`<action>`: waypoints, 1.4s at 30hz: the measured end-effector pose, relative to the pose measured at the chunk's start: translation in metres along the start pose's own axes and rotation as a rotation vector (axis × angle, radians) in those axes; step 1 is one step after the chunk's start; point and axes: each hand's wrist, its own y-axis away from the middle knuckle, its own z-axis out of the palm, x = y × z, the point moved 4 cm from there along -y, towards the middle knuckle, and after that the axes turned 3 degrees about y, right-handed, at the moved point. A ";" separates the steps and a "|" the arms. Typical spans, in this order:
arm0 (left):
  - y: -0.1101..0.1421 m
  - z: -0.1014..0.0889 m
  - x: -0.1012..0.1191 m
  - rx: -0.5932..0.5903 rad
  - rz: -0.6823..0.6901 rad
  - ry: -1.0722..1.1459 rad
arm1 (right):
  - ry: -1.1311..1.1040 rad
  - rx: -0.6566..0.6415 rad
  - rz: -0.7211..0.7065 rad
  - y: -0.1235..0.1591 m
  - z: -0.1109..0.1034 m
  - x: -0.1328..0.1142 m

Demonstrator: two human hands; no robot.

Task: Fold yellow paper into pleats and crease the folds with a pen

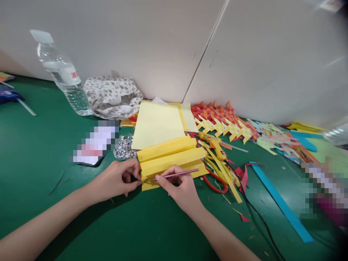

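A folded sheet of yellow paper (pixel 174 158), creased into ridges, lies on the green table in front of me. My right hand (pixel 181 186) grips a thin purple pencil (pixel 185 172), its tip at the lower left part of the sheet. Some faint curved marks show near that tip. With thumb and fingers pinched together, my left hand (pixel 122 178) holds the sheet's lower left corner. Red-handled scissors (pixel 217 189) lie just right of the sheet, partly under yellow strips (pixel 225 174).
Behind are pale yellow sheets (pixel 159 125), a cloth pouch (pixel 112 96) and a water bottle (pixel 63 76). Left of the paper lie a phone (pixel 95 143) and a dish of googly eyes (pixel 124 146). On the right are a yellow glue gun (pixel 216 145), its black cord, woven paper fish (pixel 223 127) and a blue strip (pixel 282 203).
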 end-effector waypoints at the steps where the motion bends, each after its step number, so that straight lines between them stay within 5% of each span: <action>1: 0.000 0.000 0.000 0.003 -0.003 -0.004 | -0.002 0.007 0.000 0.000 -0.001 0.000; 26: -0.001 0.006 -0.006 0.084 0.032 -0.129 | -0.029 0.029 -0.010 0.001 -0.005 0.005; 36: 0.001 0.004 -0.007 0.055 0.029 -0.062 | -0.067 0.119 0.017 -0.002 -0.029 0.012; 42: 0.001 0.005 -0.007 0.062 0.032 -0.097 | -0.094 0.068 -0.009 -0.003 -0.021 0.008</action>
